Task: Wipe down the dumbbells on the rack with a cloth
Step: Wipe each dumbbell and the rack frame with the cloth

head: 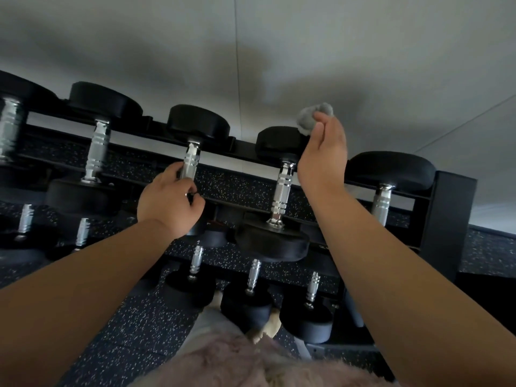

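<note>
Left hand [167, 201] is gripping one top-tier dumbbell [198, 121] by its handle; right hand [324, 155] is pinching a balled grey cloth [310, 117] at the far head of the right-hand neighbouring dumbbell [282, 191], lying near-to-far.

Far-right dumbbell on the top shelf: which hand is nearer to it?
Right. The right hand, pinching the cloth, is just left of that dumbbell, over its neighbour. The left hand is farther left, gripping another dumbbell's handle.

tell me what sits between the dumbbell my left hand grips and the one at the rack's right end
One more dumbbell, its far head just below the cloth in the right hand; the head view shows it.
</note>
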{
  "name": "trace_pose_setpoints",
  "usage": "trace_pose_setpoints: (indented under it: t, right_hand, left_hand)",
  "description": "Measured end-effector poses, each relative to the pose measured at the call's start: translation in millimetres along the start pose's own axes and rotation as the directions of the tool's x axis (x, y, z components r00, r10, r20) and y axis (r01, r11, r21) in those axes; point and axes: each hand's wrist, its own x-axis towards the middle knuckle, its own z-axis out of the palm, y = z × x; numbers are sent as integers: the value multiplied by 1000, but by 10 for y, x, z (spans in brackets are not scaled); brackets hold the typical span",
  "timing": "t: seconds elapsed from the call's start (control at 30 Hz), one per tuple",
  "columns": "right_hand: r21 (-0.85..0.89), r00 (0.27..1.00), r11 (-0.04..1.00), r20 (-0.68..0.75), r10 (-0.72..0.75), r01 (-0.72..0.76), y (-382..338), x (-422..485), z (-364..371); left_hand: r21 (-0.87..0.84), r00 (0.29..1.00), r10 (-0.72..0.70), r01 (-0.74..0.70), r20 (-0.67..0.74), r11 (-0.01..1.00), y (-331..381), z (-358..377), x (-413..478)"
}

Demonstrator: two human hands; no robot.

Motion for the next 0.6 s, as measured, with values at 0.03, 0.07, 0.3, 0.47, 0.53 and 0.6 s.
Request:
trace_pose_setpoints:
  t: [0.03,0.07,0.3,0.47,0.53,0.6]
  right_hand:
    - [-15,1000,1000,14,-15,15,53,-28,8]
    - [-23,999,1000,36,4,-3,108,-50,-3]
    - [-59,848,850,60,527,-524,496,10,-93]
    - [-7,936,936,25,352,-352,239,-237,-234]
    - [-34,974,978,87,209,-207,65,-311,-238]
    - [-89,984,995,162,69,-55,-26,-303,-196]
  left_hand:
    - [-6,1000,-5,5,3,1000,0,-2,-1]
    - [-10,1000,-5,5,3,1000,0,-3,-3]
    - [-22,1000,19,-19,-16,1000,-13,-8,-13]
    - [17,999,31,-31,-8,999,-9,-26,-3]
    - [35,999,33,-32,-9,999,-2,-18,-5]
    - [39,999,39,-38,-21,999,-3,-15,-1]
